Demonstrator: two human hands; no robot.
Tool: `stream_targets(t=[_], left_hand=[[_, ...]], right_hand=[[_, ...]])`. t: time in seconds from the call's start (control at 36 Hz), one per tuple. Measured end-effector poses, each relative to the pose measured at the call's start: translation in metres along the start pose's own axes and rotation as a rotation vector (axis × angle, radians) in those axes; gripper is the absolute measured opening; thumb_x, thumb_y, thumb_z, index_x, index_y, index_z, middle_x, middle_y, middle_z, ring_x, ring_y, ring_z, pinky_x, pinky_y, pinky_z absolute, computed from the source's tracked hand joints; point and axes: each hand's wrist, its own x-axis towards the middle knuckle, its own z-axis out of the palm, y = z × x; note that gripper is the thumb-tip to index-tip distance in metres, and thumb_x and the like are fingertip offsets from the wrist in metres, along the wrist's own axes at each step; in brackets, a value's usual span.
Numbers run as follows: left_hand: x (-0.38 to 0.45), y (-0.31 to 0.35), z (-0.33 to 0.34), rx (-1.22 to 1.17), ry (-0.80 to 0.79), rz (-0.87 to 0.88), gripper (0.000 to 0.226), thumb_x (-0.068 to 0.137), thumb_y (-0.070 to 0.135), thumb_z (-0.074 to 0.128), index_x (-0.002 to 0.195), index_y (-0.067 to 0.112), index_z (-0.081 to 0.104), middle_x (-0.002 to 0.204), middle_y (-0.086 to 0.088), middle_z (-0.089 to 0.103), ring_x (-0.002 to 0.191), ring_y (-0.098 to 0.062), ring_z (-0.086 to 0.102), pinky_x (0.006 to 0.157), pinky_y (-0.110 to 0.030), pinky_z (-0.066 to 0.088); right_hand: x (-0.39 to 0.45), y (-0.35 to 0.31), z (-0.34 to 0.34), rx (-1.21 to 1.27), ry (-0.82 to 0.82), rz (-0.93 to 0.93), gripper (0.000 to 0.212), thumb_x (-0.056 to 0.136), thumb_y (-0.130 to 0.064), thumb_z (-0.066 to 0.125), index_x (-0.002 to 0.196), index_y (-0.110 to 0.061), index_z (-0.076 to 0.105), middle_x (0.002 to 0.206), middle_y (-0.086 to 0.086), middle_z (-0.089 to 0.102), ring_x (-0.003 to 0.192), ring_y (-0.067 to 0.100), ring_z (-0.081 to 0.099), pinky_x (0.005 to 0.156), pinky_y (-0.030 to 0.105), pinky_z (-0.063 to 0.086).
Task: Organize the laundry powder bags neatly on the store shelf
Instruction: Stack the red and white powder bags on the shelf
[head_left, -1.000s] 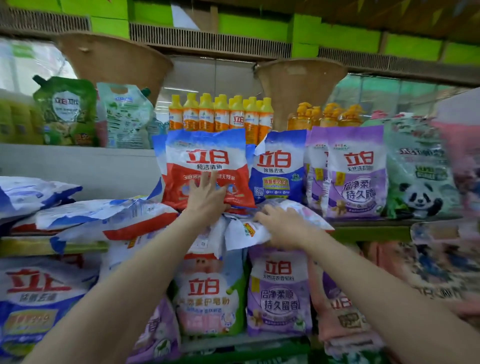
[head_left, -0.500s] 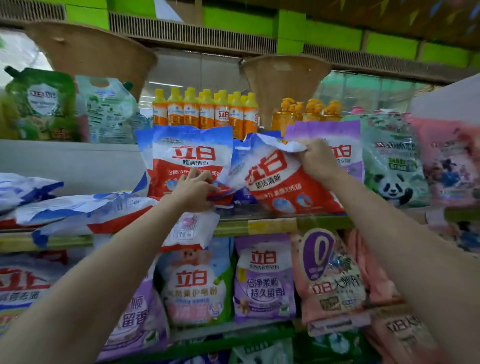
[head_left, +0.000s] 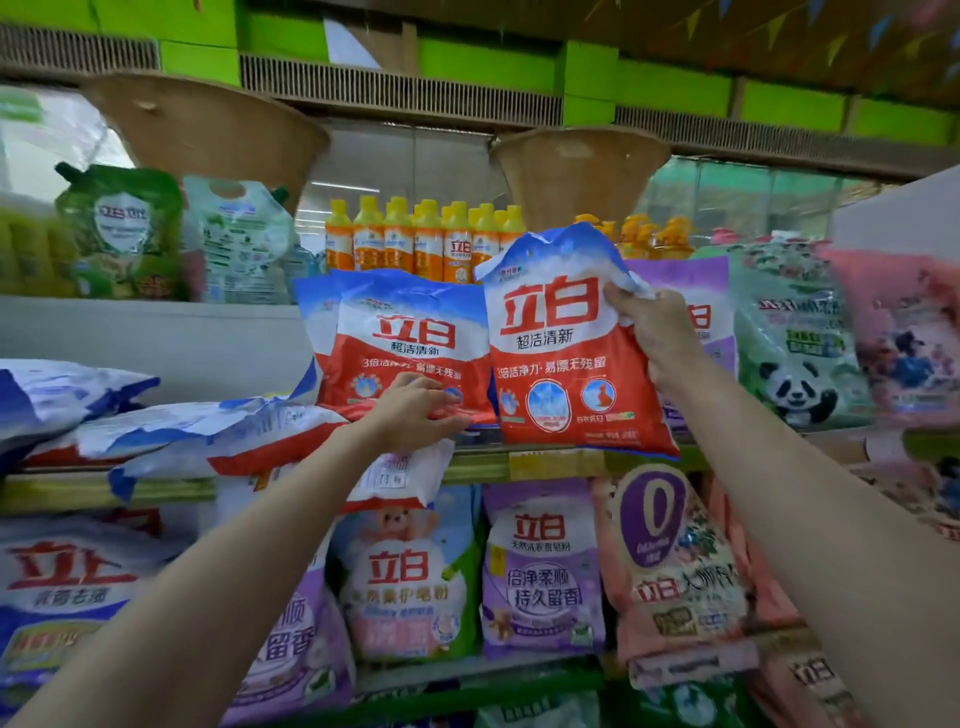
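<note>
Laundry powder bags on shelf edge (head_left: 550, 464), two upright, both hands on them.

Right hand (head_left: 657, 332) pinched shut on crinkled upper right corner of held bag (head_left: 561, 353), glossy red-white-blue plastic, upright above shelf edge, covering most of purple bag (head_left: 696, 291). Left hand (head_left: 415, 410), fingers spread flat, pressed against lower front of matching standing bag (head_left: 400, 343) just left of held bag. Flat bags (head_left: 218, 436) slumped further left, print blurred. Orange bottles (head_left: 415, 239) half hidden behind.

Single head-worn view, close, facing forward and slightly upward at shelf (head_left: 545, 464)
</note>
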Motion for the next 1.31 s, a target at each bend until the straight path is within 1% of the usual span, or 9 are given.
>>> stream_targets(t=[0.14,0.28,0.47,0.67,0.75,0.89,1.0,1.14,1.31], left_hand=[[0.0,0.006,-0.002,-0.21,0.019,-0.036,0.056,0.093,0.056,0.037,0.135,0.02,0.051,0.143,-0.001,0.045,0.137,-0.024,0.022,0.112,-0.039,0.016],[-0.005,-0.003,-0.008,-1.015,-0.009,-0.03,0.063,0.078,0.066,0.055,0.121,0.02,0.06,0.122,0.004,0.063,0.119,-0.017,0.056,0.102,-0.032,0.04],[-0.006,-0.002,-0.022,-1.435,0.013,-0.1,0.066,0.073,0.039,0.073,0.13,0.016,0.049,0.116,-0.008,0.068,0.105,-0.026,0.067,0.089,-0.042,0.054],[-0.012,-0.018,-0.02,-1.413,0.316,-0.244,0.043,0.082,0.033,0.069,0.119,0.017,0.054,0.101,-0.009,0.072,0.08,-0.022,0.072,0.071,-0.039,0.059],[-0.011,-0.031,-0.021,-1.387,0.399,-0.305,0.047,0.077,0.038,0.074,0.115,0.018,0.055,0.103,-0.009,0.071,0.085,-0.025,0.071,0.076,-0.043,0.058],[-0.005,-0.055,-0.031,-1.172,0.54,-0.507,0.05,0.082,0.036,0.07,0.119,0.006,0.054,0.107,-0.011,0.068,0.08,-0.021,0.067,0.072,-0.034,0.058],[0.0,-0.065,-0.033,-0.953,0.46,-0.595,0.066,0.075,0.05,0.07,0.122,0.007,0.057,0.118,-0.013,0.064,0.102,-0.028,0.064,0.089,-0.037,0.053],[0.003,-0.057,-0.037,-0.91,0.44,-0.599,0.045,0.089,0.034,0.061,0.123,0.004,0.057,0.114,-0.011,0.063,0.088,-0.021,0.06,0.073,-0.027,0.044],[0.002,-0.058,-0.037,-0.951,0.414,-0.599,0.04,0.088,0.034,0.063,0.116,0.006,0.061,0.11,-0.015,0.067,0.089,-0.027,0.066,0.08,-0.036,0.053]], right_hand=[[0.001,-0.009,0.0,-0.008,-0.033,0.003,0.02,0.09,-0.017,0.062,0.072,-0.008,0.058,0.049,-0.005,0.066,0.044,0.008,0.063,0.048,0.018,0.053],[0.002,-0.013,0.01,0.05,-0.014,0.001,0.015,0.09,-0.019,0.061,0.079,-0.008,0.061,0.048,-0.007,0.065,0.043,0.006,0.062,0.051,0.02,0.053],[0.0,0.004,0.042,0.2,-0.017,0.061,0.015,0.09,-0.018,0.061,0.076,-0.012,0.063,0.053,-0.004,0.068,0.047,0.01,0.065,0.059,0.027,0.056],[0.006,0.02,0.069,0.249,-0.063,0.118,0.011,0.09,-0.023,0.061,0.084,-0.015,0.064,0.071,0.002,0.07,0.05,0.011,0.066,0.056,0.026,0.057],[0.01,0.029,0.079,0.186,-0.243,0.209,0.026,0.088,-0.035,0.063,0.101,-0.013,0.066,0.087,0.007,0.074,0.068,0.019,0.07,0.075,0.04,0.059],[-0.004,0.06,0.079,-0.271,-0.616,0.353,0.038,0.082,-0.038,0.068,0.116,-0.026,0.057,0.104,-0.002,0.069,0.086,0.013,0.067,0.06,0.028,0.054],[-0.015,0.083,0.088,-0.353,-0.692,0.324,0.032,0.084,-0.003,0.066,0.11,-0.019,0.054,0.103,0.001,0.062,0.077,0.007,0.059,0.053,0.012,0.051],[-0.014,0.089,0.089,-0.298,-0.691,0.275,0.033,0.084,0.011,0.058,0.111,-0.009,0.055,0.092,0.003,0.063,0.068,0.006,0.063,0.051,0.012,0.052],[0.004,0.097,0.083,-0.688,-0.687,0.217,0.061,0.066,-0.04,0.081,0.117,-0.037,0.047,0.135,0.004,0.054,0.131,0.028,0.042,0.107,0.046,0.038]])
